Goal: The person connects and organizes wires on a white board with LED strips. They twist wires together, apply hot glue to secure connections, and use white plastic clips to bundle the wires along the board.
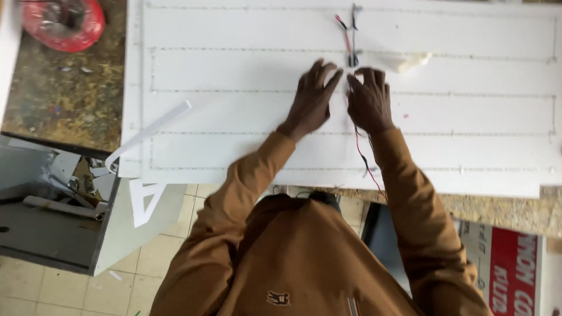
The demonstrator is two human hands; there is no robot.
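Sign workshop: white panel [246,111], wires [351,41], cut letter [143,202].

Brown long-sleeved jacket [293,257], sleeves [246,175] to the wrists, small dark embroidered patch [278,298] on front, striped tab [352,306] beside it; both hands bare.

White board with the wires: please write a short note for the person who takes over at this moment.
Left hand: flat on the white board, fingers spread, holding nothing.
Right hand: fingers pressed on the board at the red and black wires; whether it pinches them is not clear.
Wires run from the board's top edge down under the right hand and off the near edge.
Dotted rows already cross the board.
A white lump lies to the right of the hands, and a red wire spool sits at the far left on the bench.
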